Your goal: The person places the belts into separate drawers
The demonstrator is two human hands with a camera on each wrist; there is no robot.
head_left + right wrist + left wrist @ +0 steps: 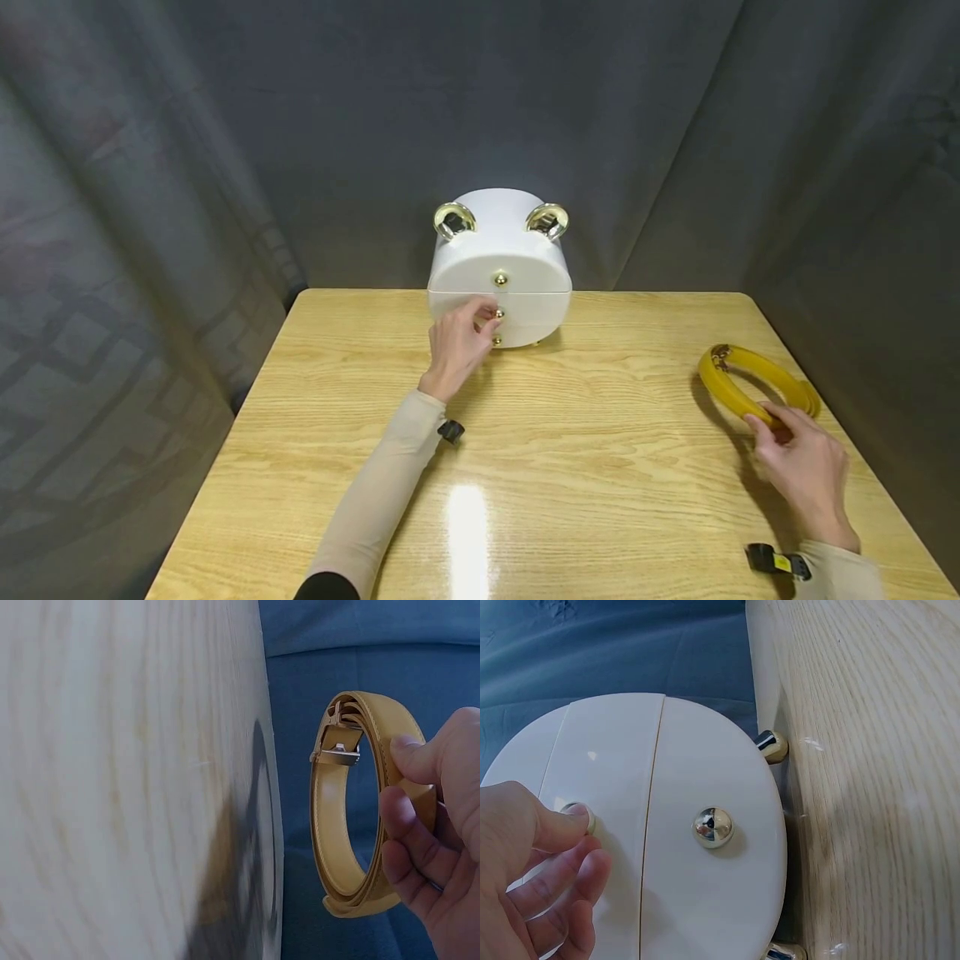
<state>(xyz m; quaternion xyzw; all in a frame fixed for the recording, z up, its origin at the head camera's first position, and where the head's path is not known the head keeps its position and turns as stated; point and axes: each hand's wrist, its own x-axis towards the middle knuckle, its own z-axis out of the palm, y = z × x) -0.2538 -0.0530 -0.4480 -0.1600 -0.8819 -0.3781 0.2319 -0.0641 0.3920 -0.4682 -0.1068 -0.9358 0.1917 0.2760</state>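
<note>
A rounded white drawer box [468, 273] with gold ears stands at the table's back. Its front carries gold knobs, one above another. My left hand [457, 343] pinches the middle knob [592, 819] between thumb and index finger; the other fingers curl loosely beneath. The bottom knob [713, 827] is untouched. No gap shows at the drawer seams in the left wrist view. Off to the right, my right hand [808, 467] holds a coiled yellow belt [717, 387] by its near side, raised over the table. A metal buckle [339, 757] shows inside the coil.
Both hands are over a light wood table [585, 467]. Dark grey curtains [360, 150] hang behind it and along both sides. Short gold feet [774, 745] support the box. A gold ear [454, 220] sticks out at its upper left.
</note>
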